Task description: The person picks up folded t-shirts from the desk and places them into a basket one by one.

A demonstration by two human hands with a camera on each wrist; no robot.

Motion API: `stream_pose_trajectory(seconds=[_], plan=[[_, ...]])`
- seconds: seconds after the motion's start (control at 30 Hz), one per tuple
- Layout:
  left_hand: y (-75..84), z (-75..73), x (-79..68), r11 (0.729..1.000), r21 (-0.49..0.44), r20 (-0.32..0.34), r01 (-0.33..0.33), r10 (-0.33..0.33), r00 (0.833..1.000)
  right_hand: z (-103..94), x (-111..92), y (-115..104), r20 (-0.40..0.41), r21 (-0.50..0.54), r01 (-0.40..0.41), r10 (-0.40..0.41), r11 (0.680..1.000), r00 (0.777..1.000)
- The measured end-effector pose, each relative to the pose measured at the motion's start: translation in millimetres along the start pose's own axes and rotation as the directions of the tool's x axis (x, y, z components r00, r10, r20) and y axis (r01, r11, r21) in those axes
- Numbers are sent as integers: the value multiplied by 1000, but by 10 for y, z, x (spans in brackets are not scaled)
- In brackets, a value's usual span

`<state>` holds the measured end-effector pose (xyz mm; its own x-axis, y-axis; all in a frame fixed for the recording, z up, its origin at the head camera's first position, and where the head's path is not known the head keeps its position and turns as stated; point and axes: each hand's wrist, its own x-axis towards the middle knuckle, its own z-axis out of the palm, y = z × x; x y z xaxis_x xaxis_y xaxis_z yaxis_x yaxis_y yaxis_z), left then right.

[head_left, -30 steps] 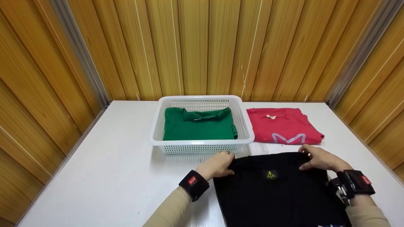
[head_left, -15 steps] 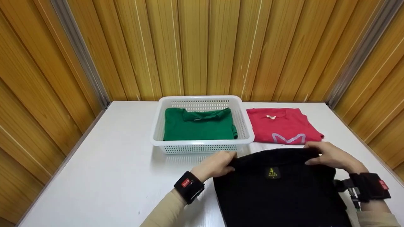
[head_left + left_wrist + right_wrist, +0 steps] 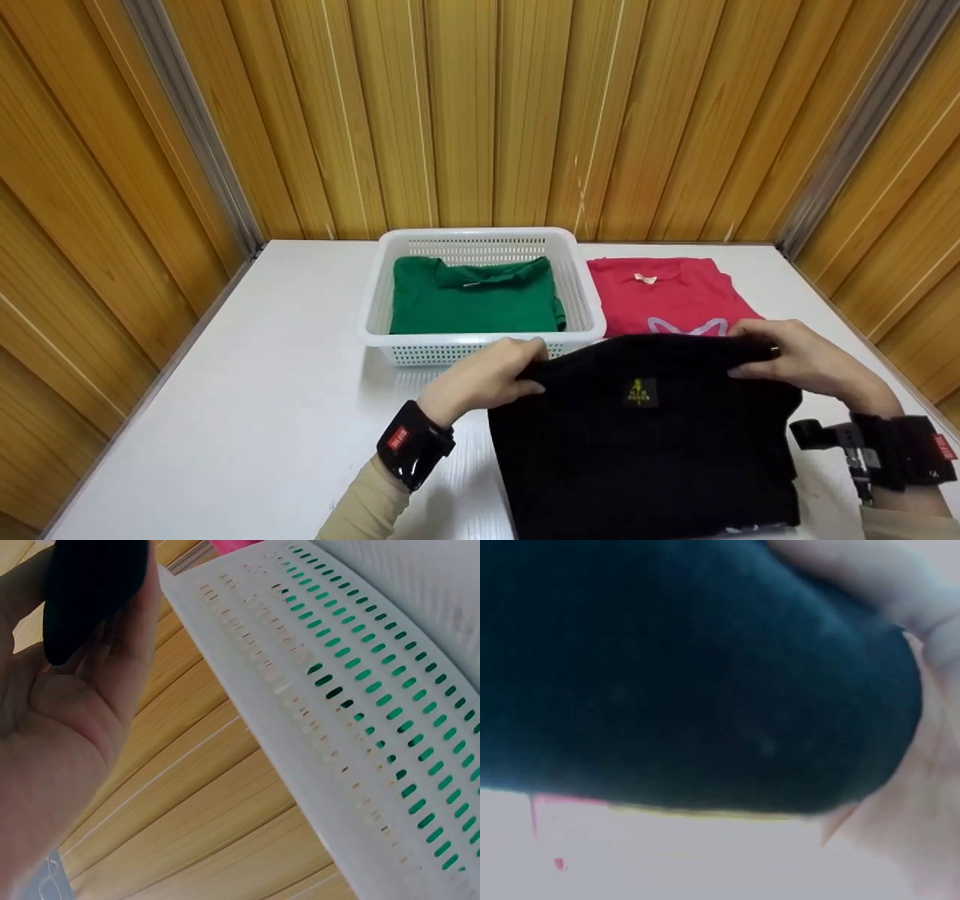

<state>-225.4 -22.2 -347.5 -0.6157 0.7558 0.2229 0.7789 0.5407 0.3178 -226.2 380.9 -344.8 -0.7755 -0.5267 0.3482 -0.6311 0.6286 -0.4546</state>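
Note:
A folded black shirt [image 3: 645,450] with a yellow-printed neck label hangs between both hands, its top edge raised and the lower part sloping toward me. The left hand [image 3: 487,379] pinches its upper left corner, thumb in front and fingers behind. At the upper right corner the right hand [image 3: 814,364] grips the cloth the same way. In the left wrist view the left hand [image 3: 75,697] holds a dark fold of the black shirt [image 3: 94,592] beside the basket's wall. The black shirt [image 3: 690,682] fills most of the right wrist view, tucked into the right palm [image 3: 930,742].
A white perforated basket [image 3: 480,339] stands just beyond the left hand, with a folded green shirt [image 3: 472,304] inside. Right of it lies a folded pink-red shirt [image 3: 660,296], partly covered by the black one. Wood-patterned walls [image 3: 465,120] enclose the white table [image 3: 247,390].
Both hands have lifted the black shirt's top edge off the table. The left hand has shifted left and up, the right hand right and up; the shirt now overlaps the pink-red one in view.

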Motion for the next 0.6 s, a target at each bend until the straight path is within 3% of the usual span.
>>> stream_pose_trajectory(seconds=[0.23,0.43,0.6], plan=[[-25,-266,-168,998,-68,-52,10,-13,999,-24,91,-209,-42,-43,27,-29,999,999],[-45,-526,-302,993,-109,-80,36,-45,996,-29,212,-403,-75,-23,13,-15,1000,997],[-79,-719,-420,991,-119,-134,53,-69,989,19,343,-531,-139,-16,52,-54,998,989]])
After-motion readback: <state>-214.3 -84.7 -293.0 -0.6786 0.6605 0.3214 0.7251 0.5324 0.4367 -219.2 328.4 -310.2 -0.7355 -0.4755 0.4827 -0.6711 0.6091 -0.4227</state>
